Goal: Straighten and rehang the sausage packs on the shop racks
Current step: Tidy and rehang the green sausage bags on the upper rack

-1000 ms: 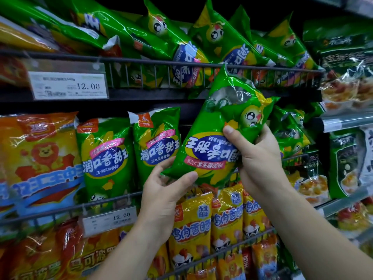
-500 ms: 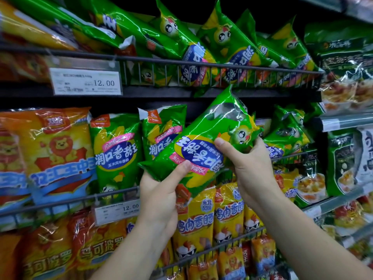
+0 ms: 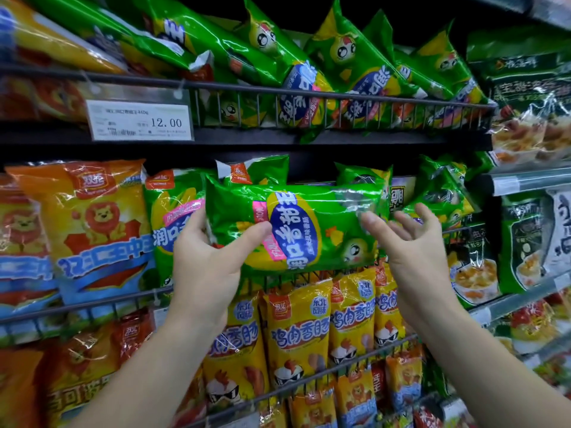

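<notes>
Green sausage pack (image 3: 296,223) lies sideways, glossy, blue oval label, cartoon corn face. Left hand (image 3: 207,261) grips its left end; right hand (image 3: 411,239) open, fingers spread, beside right end.

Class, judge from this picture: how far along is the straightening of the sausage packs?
Done: one green pack stands upright on the middle rack. In hand: the left hand grips a sideways pack; the right hand is open beside it. Left: seat it upright; top-rack packs lean.

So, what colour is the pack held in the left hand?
Green pack, with a blue label; head view.
</notes>
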`<act>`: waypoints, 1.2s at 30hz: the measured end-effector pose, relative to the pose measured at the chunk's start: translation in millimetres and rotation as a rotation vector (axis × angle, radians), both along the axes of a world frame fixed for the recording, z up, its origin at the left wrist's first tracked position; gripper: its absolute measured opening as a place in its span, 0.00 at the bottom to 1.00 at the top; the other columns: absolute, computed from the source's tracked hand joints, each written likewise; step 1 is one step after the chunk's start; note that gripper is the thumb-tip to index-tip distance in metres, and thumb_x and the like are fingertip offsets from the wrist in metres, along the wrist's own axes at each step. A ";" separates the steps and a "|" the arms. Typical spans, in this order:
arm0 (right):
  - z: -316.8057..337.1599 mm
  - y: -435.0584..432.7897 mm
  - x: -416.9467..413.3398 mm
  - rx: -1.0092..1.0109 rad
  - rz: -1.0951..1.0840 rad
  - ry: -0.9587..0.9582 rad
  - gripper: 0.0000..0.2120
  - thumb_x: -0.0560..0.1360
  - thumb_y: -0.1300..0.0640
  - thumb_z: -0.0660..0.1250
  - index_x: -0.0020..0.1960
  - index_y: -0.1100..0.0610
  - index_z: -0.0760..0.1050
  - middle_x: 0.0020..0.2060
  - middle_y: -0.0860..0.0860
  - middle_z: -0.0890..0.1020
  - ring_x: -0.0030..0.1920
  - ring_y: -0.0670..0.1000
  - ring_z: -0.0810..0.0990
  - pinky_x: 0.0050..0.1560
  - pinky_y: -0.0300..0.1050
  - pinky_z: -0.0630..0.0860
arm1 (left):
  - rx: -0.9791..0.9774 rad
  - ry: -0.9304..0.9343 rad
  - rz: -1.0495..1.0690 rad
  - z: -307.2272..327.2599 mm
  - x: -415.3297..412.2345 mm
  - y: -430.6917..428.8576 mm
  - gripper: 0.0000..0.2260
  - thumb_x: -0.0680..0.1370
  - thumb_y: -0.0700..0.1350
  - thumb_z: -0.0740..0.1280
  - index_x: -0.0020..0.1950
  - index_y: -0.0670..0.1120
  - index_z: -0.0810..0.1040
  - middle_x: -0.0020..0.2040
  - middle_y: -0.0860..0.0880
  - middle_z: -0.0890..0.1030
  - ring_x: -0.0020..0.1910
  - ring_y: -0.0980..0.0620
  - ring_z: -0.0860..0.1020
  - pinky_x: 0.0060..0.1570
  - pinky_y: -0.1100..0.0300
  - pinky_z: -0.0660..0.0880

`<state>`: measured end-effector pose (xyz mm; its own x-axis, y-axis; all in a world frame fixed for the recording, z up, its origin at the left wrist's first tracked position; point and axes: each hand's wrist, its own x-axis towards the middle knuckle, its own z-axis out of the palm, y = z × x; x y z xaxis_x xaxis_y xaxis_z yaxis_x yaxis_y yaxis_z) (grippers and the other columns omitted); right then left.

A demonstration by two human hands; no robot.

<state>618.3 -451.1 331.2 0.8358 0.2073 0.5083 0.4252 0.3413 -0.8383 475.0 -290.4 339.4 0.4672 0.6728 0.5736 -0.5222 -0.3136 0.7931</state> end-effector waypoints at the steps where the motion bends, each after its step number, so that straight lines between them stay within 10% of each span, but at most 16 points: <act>1: 2.1 -3.0 1.2 -0.015 -0.043 -0.043 0.58 0.54 0.36 0.76 0.78 0.49 0.56 0.69 0.46 0.70 0.68 0.44 0.71 0.64 0.45 0.70 | 0.035 0.010 0.020 2.6 -1.8 1.9 0.19 0.64 0.45 0.77 0.54 0.51 0.79 0.48 0.51 0.86 0.50 0.50 0.84 0.53 0.46 0.80; 7: 22.9 -11.6 4.5 -0.317 -0.123 -0.546 0.41 0.60 0.33 0.72 0.70 0.46 0.68 0.60 0.38 0.77 0.63 0.33 0.72 0.61 0.21 0.63 | 0.219 0.148 0.038 20.8 -5.2 3.5 0.19 0.63 0.46 0.77 0.52 0.53 0.80 0.46 0.56 0.86 0.46 0.56 0.84 0.44 0.56 0.82; 15: 35.5 2.2 28.7 -0.700 0.254 -0.659 0.38 0.65 0.33 0.71 0.72 0.43 0.69 0.61 0.41 0.79 0.62 0.39 0.76 0.64 0.38 0.74 | 0.445 0.287 0.061 36.5 11.7 -11.6 0.17 0.65 0.43 0.79 0.51 0.53 0.82 0.44 0.58 0.86 0.43 0.57 0.85 0.38 0.61 0.82; 18: 30.1 5.4 44.9 -0.668 0.367 -0.642 0.30 0.69 0.39 0.74 0.67 0.50 0.73 0.60 0.45 0.81 0.62 0.43 0.78 0.62 0.50 0.77 | 0.490 0.319 0.119 43.8 21.9 -17.7 0.19 0.62 0.45 0.81 0.49 0.57 0.80 0.43 0.63 0.85 0.43 0.62 0.84 0.40 0.64 0.81; 23: 30.9 2.7 67.8 -0.456 0.467 -0.587 0.15 0.74 0.59 0.74 0.58 0.52 0.77 0.53 0.44 0.85 0.54 0.41 0.82 0.50 0.34 0.77 | 0.505 0.314 0.195 54.2 47.2 -24.7 0.26 0.58 0.54 0.81 0.54 0.54 0.81 0.49 0.55 0.85 0.49 0.56 0.84 0.49 0.51 0.82; 36: 40.2 10.0 111.9 -0.115 0.467 -0.404 0.21 0.67 0.48 0.73 0.58 0.54 0.77 0.50 0.49 0.86 0.53 0.48 0.84 0.55 0.56 0.81 | 0.317 0.299 0.236 53.5 84.5 -32.6 0.34 0.57 0.55 0.78 0.61 0.55 0.71 0.55 0.56 0.80 0.48 0.63 0.82 0.42 0.66 0.80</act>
